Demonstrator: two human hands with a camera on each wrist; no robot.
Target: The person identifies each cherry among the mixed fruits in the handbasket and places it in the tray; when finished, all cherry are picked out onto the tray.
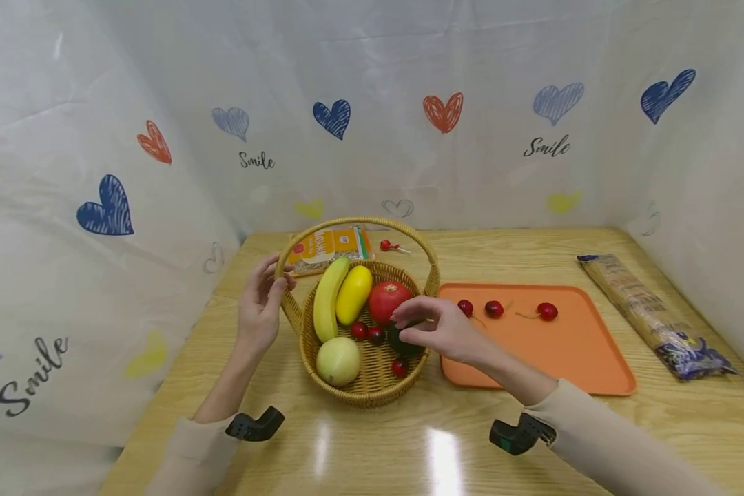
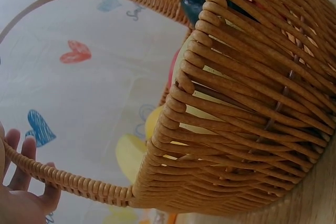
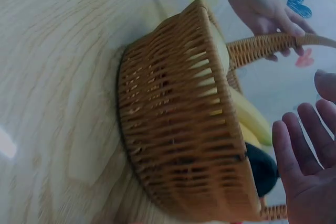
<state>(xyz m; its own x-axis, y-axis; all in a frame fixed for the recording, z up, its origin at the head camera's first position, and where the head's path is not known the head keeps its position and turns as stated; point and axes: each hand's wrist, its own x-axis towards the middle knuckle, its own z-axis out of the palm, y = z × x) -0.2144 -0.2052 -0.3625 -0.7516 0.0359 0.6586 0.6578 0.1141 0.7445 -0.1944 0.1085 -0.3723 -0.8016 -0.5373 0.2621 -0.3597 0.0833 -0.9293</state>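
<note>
A wicker basket (image 1: pixel 372 396) holds a banana (image 1: pixel 326 303), a yellow fruit (image 1: pixel 354 295), a pomegranate (image 1: pixel 388 301), a pale round melon (image 1: pixel 338 361), a dark green fruit (image 1: pixel 404 339) and several cherries (image 1: pixel 359 331). My left hand (image 1: pixel 262 303) has its thumb and fingers around the left side of the basket's handle (image 2: pixel 79 183). Over the basket's right side hovers my right hand (image 1: pixel 440 327), fingers loosely bent and holding nothing. It partly covers the dark green fruit; in the right wrist view the hand (image 3: pixel 310 166) is beside that fruit (image 3: pixel 261 169).
Right of the basket lies an orange tray (image 1: pixel 533 351) with cherries (image 1: pixel 547 311) near its back edge. A long packaged bag (image 1: pixel 651 310) lies farther right. Behind the basket are an orange-and-white packet (image 1: pixel 328 248) and a red lollipop (image 1: pixel 386 245).
</note>
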